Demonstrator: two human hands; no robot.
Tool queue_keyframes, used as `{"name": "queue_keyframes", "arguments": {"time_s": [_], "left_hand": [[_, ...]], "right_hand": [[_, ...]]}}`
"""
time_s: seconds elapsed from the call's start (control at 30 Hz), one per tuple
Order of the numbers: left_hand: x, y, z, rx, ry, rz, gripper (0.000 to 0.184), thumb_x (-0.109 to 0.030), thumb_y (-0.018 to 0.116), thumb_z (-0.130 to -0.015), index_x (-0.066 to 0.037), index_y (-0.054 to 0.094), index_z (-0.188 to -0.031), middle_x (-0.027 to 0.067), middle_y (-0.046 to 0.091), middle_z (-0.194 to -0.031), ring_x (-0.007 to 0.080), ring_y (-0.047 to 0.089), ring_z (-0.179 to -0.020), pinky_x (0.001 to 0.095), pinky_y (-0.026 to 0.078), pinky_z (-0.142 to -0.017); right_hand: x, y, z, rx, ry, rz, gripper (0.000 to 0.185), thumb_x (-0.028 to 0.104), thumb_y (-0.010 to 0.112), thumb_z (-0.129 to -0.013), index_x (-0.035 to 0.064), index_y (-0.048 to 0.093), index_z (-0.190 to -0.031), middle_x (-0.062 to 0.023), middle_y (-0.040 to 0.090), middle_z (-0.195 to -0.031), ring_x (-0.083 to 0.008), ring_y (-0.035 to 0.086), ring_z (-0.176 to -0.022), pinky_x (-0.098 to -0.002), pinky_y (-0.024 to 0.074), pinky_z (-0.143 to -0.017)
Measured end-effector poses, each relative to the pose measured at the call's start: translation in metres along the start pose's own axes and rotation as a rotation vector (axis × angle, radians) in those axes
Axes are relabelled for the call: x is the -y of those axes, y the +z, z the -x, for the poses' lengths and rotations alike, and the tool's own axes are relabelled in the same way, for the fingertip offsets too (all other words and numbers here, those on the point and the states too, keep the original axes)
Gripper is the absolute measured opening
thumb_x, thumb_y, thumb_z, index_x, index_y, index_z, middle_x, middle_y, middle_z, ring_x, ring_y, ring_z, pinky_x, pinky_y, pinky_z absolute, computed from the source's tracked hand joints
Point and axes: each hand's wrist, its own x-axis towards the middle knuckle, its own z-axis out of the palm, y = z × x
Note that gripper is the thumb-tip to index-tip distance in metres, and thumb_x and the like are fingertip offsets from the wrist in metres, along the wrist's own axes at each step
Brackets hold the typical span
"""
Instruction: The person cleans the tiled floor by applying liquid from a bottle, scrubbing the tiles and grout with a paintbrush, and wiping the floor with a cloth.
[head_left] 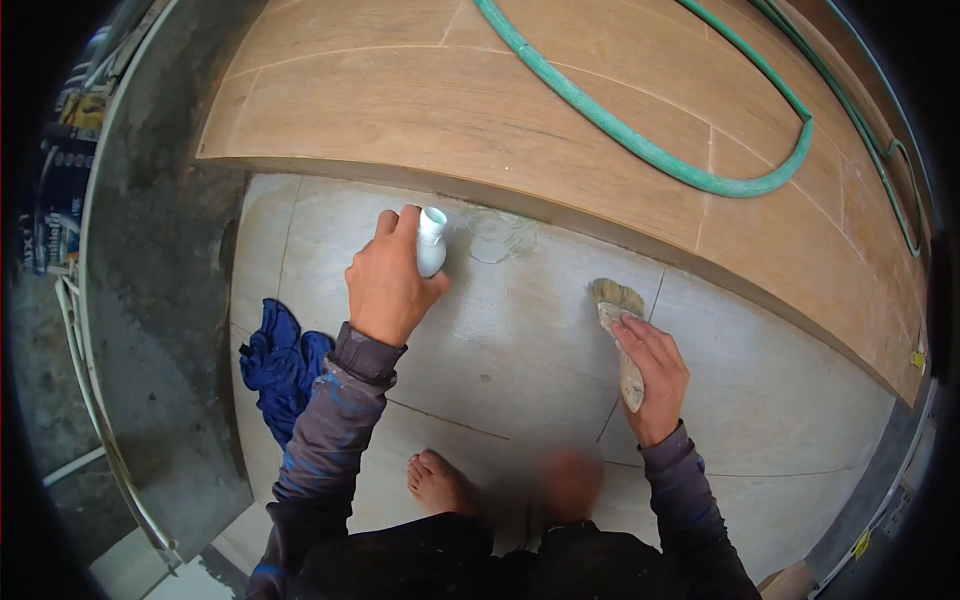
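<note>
My left hand is closed around a small white bottle, whose open mouth points up toward the step. In my right hand is a paintbrush with a worn, stained handle; its bristles point away from me, toward the step. A wet, swirled patch shows on the tiled floor, just right of the bottle and close to the foot of the step. To the left of my left forearm lies a crumpled dark blue cloth.
A wood-look tiled step rises ahead, with a green hose looped over it. A grey ledge runs along the left, with cables and packages beyond it. My bare feet stand on the floor below.
</note>
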Motion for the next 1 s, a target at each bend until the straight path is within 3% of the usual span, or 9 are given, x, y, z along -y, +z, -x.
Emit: {"name": "queue_keyframes", "arguments": {"time_s": [0.13, 0.27, 0.37, 0.47, 0.67, 0.8, 0.9, 1.0], "left_hand": [[0.034, -0.040, 0.042, -0.287, -0.117, 0.232, 0.060, -0.013, 0.084, -0.071, -0.008, 0.058, -0.125, 0.0145, 0.064, -0.112, 0.0447, 0.070, -0.092, 0.0501, 0.057, -0.073], [0.084, -0.062, 0.098, -0.462, -0.310, 0.292, 0.061, -0.011, 0.083, -0.072, -0.003, 0.059, -0.128, 0.0154, 0.066, -0.107, 0.0321, 0.070, -0.094, 0.0382, 0.056, -0.087], [0.112, -0.073, 0.134, -0.537, -0.465, 0.297, 0.058, -0.011, 0.078, -0.076, -0.003, 0.055, -0.129, 0.0104, 0.065, -0.106, 0.0201, 0.066, -0.096, 0.0349, 0.054, -0.091], [0.125, -0.083, 0.155, -0.537, -0.587, 0.300, 0.061, -0.012, 0.078, -0.077, -0.004, 0.053, -0.132, 0.0096, 0.063, -0.109, 0.0206, 0.064, -0.098, 0.0354, 0.053, -0.093], [0.125, -0.092, 0.168, -0.521, -0.599, 0.334, 0.064, -0.010, 0.079, -0.079, -0.005, 0.052, -0.137, 0.0105, 0.059, -0.117, 0.0217, 0.062, -0.105, 0.0361, 0.051, -0.097], [0.122, -0.093, 0.175, -0.554, -0.626, 0.434, 0.067, -0.008, 0.081, -0.076, -0.004, 0.053, -0.136, 0.0107, 0.058, -0.118, 0.0213, 0.061, -0.105, 0.0361, 0.051, -0.097], [0.116, -0.090, 0.175, -0.547, -0.619, 0.460, 0.067, -0.009, 0.082, -0.076, -0.004, 0.053, -0.136, 0.0100, 0.059, -0.117, 0.0206, 0.061, -0.105, 0.0360, 0.051, -0.097], [0.112, -0.089, 0.170, -0.570, -0.536, 0.437, 0.067, -0.011, 0.083, -0.076, -0.004, 0.053, -0.135, 0.0094, 0.060, -0.114, 0.0202, 0.061, -0.103, 0.0357, 0.051, -0.096]], "right_hand": [[0.031, 0.078, -0.077, 0.071, -0.251, 0.104, 0.049, -0.001, 0.070, -0.080, 0.0094, 0.072, -0.128, -0.0121, 0.072, -0.130, -0.0337, 0.069, -0.114, -0.0402, 0.0621, -0.090], [0.104, 0.163, -0.152, 0.029, -0.423, 0.065, 0.030, 0.006, 0.066, -0.087, 0.0086, 0.071, -0.116, -0.0099, 0.073, -0.118, -0.0302, 0.070, -0.110, -0.0393, 0.0653, -0.075], [0.172, 0.237, -0.202, 0.025, -0.475, -0.037, 0.023, 0.006, 0.064, -0.088, 0.0088, 0.070, -0.109, -0.0094, 0.073, -0.105, -0.0290, 0.071, -0.099, -0.0403, 0.0639, -0.072], [0.244, 0.321, -0.254, -0.049, -0.509, -0.131, 0.013, 0.009, 0.065, -0.087, 0.0105, 0.070, -0.099, -0.0092, 0.072, -0.093, -0.0308, 0.072, -0.090, -0.0428, 0.0629, -0.070], [0.335, 0.422, -0.323, -0.029, -0.552, -0.267, 0.017, 0.015, 0.065, -0.093, 0.0085, 0.076, -0.104, -0.0138, 0.077, -0.098, -0.0329, 0.074, -0.100, -0.0440, 0.0623, -0.079], [0.312, 0.396, -0.296, 0.034, -0.540, -0.231, 0.018, 0.016, 0.064, -0.093, 0.0083, 0.075, -0.105, -0.0138, 0.076, -0.101, -0.0321, 0.072, -0.101, -0.0456, 0.0620, -0.079], [0.238, 0.322, -0.243, 0.027, -0.487, -0.129, 0.019, 0.010, 0.064, -0.089, 0.0101, 0.073, -0.106, -0.0105, 0.073, -0.105, -0.0305, 0.070, -0.100, -0.0447, 0.0615, -0.074], [0.134, 0.215, -0.185, -0.007, -0.380, -0.151, 0.046, -0.002, 0.068, -0.081, 0.0141, 0.073, -0.123, -0.0050, 0.072, -0.112, -0.0297, 0.068, -0.099, -0.0415, 0.0603, -0.080]]}}
